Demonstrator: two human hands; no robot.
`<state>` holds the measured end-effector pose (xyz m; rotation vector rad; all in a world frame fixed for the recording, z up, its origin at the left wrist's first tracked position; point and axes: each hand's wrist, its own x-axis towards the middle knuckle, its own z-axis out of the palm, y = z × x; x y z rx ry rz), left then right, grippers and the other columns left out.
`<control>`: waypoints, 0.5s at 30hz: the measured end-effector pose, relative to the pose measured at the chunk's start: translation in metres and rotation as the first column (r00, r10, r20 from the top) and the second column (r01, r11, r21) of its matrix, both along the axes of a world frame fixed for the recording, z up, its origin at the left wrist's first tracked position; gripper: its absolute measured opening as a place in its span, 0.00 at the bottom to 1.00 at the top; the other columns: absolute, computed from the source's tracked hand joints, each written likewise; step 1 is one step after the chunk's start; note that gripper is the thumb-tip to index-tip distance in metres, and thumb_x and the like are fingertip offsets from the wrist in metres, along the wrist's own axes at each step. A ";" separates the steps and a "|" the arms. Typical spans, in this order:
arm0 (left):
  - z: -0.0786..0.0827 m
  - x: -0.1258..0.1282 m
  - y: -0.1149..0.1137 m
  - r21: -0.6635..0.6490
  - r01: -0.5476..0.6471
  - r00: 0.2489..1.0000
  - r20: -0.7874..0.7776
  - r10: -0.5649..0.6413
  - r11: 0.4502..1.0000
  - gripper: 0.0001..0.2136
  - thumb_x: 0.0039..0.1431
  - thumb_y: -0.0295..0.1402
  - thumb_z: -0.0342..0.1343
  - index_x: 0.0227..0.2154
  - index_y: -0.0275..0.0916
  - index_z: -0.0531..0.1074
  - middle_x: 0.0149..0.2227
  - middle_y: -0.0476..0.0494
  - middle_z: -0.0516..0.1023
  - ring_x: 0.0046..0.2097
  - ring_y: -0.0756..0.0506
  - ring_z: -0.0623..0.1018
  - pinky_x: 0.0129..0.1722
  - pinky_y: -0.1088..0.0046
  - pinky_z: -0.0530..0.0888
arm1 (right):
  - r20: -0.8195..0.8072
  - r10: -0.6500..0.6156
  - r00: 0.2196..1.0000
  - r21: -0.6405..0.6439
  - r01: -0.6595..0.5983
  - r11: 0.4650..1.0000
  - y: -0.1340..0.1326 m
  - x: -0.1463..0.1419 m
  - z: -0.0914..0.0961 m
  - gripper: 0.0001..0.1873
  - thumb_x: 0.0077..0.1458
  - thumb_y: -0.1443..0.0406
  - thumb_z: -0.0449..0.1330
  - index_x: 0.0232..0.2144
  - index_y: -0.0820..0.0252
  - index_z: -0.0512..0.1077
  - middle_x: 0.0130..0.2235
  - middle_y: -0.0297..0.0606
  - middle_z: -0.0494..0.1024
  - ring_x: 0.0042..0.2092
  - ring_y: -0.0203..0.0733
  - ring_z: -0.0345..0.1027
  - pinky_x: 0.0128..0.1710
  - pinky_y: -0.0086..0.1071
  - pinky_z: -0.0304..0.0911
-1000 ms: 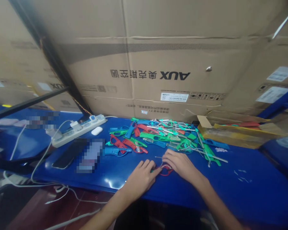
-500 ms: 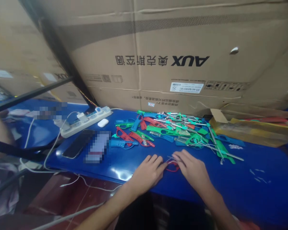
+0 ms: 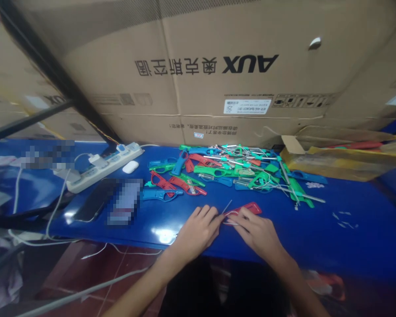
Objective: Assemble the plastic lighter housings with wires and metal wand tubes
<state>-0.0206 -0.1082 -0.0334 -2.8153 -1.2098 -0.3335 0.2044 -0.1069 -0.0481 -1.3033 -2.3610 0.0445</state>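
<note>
Lengthwise, red casing (image 3: pixel 251 208) slants away rightward; left hand (image 3: pixel 199 226) and right hand (image 3: pixel 258 229) clamp it.

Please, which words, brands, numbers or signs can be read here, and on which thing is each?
"AUX": large cardboard box, upside down.
"奥克斯空调": same box, upside down.
"师傅您辛苦了!", probably: same box; neighbouring line blurred.
"UX", upside down, partly hidden: left carton.
"25", probably: white label; its rest and handling signs too small.
</note>
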 end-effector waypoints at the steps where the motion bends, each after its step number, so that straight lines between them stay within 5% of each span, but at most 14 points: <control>1: 0.000 0.000 0.000 0.002 0.001 1.000 -0.005 -0.001 1.000 0.15 0.70 0.29 0.49 0.58 0.39 0.66 0.45 0.40 0.72 0.47 0.40 0.72 0.46 0.61 0.68 | 0.001 -0.006 1.000 -0.020 0.006 1.000 0.000 0.000 -0.001 0.21 0.71 0.58 0.47 0.44 0.51 0.81 0.34 0.36 0.78 0.28 0.33 0.71 0.26 0.28 0.55; 15: 0.015 0.003 0.007 -0.032 0.012 0.998 -0.057 -0.014 0.999 0.14 0.69 0.27 0.51 0.54 0.39 0.70 0.45 0.41 0.72 0.48 0.40 0.72 0.45 0.62 0.69 | -0.030 -0.050 0.998 -0.098 0.046 0.994 0.000 -0.003 0.002 0.16 0.70 0.59 0.52 0.45 0.50 0.81 0.38 0.36 0.79 0.34 0.33 0.74 0.29 0.27 0.58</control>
